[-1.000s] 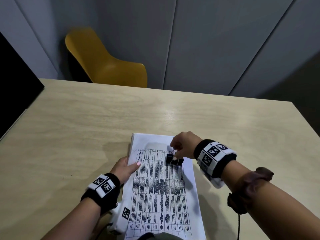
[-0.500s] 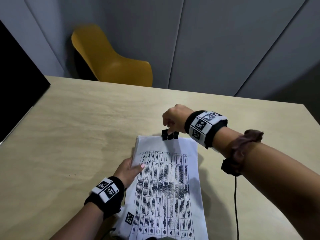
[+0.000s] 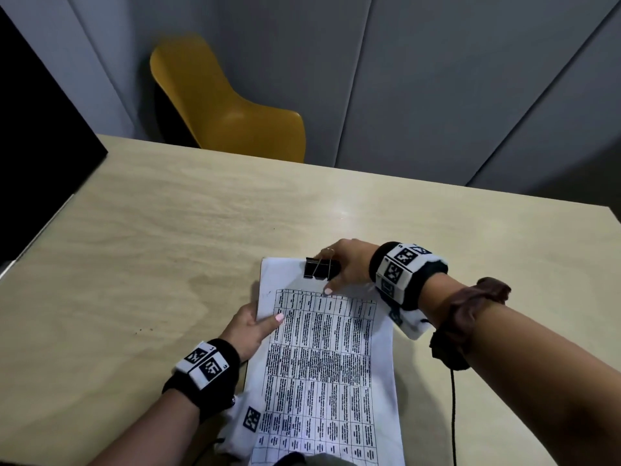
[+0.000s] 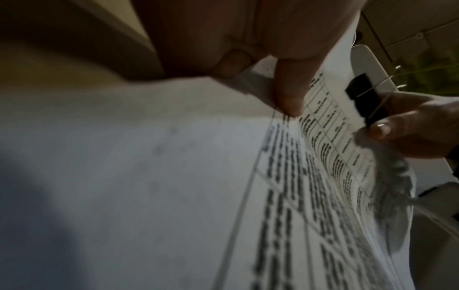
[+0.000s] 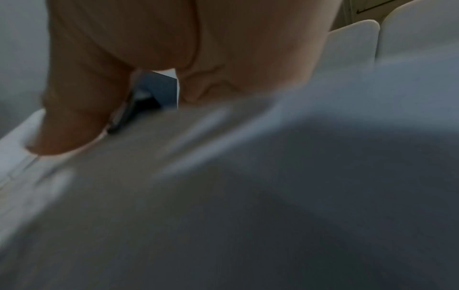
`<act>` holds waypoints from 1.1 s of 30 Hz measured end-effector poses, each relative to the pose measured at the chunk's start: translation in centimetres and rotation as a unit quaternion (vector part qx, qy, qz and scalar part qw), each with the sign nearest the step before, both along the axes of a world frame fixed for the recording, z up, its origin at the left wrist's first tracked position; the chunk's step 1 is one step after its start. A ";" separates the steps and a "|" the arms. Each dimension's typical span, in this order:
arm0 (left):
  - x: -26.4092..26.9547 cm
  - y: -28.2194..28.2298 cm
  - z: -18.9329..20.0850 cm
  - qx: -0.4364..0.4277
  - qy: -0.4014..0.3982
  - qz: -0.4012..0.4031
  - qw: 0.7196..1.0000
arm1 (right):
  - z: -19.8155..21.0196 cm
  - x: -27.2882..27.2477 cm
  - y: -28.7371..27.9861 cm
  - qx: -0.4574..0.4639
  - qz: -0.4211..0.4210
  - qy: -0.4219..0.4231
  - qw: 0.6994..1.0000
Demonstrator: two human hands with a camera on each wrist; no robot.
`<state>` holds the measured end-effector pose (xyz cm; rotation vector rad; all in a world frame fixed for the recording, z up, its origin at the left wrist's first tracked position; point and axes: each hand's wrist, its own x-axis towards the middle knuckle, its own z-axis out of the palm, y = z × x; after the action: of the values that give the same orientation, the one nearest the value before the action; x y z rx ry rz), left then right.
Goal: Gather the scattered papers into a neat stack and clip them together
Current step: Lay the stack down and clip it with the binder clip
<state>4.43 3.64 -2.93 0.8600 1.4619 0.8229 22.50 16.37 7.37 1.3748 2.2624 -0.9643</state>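
The clip (image 3: 321, 269) has come down since a moment ago: then it hung above the top edge of the papers (image 3: 322, 364), and now it sits on that edge, its black body over the white margin just above the printed table. The right hand (image 3: 349, 264) has sunk with it to the bench (image 3: 168, 247).

The right fingers (image 3: 327, 255) are curled round the clip's wire handles, and the thumb, tip on the sheet just below the clip, pinches from the near side. From the left wrist the black body (image 4: 365, 98) shows against the paper with the silver wires splayed and that thumb beside it. The right-wrist view is blurred; only a dark sliver of clip (image 5: 139, 109) shows between thumb and fingers. Whether the clip has bitten over the sheets I cannot tell.

The left hand (image 3: 250, 327) grips the papers at their left edge near the top corner, thumb (image 3: 274, 319) lying on the top sheet, the other fingers (image 4: 233, 60) tucked under. The stack looks squared, edges lined up, and lies lengthwise toward the person, its near end running out of the head view.

Both wrists wear black bands with checkered markers. A brown scrunchie (image 3: 470, 317) rings the right forearm. Beyond the bench stands a yellow chair (image 3: 228, 109) against a grey wall.
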 end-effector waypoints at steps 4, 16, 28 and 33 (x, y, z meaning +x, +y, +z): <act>0.1 -0.1 0.3 -0.014 0.005 0.003 1.000 | -0.8 0.4 -0.5 -0.031 -0.011 0.031 0.999; 0.2 0.0 0.4 -0.026 -0.012 0.009 1.000 | -0.4 0.7 -1.6 -0.029 -0.054 0.125 0.990; 0.3 -0.4 1.2 -0.014 0.003 -0.006 1.000 | -3.7 2.3 -4.8 0.319 -0.157 0.106 0.929; -0.2 -0.5 1.6 -0.010 -0.005 0.001 1.000 | -6.9 6.6 -8.2 0.088 -0.463 0.297 0.830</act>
<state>4.21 3.09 -1.29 0.8403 1.4602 0.8115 29.05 8.19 0.47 2.6756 2.0168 -1.6873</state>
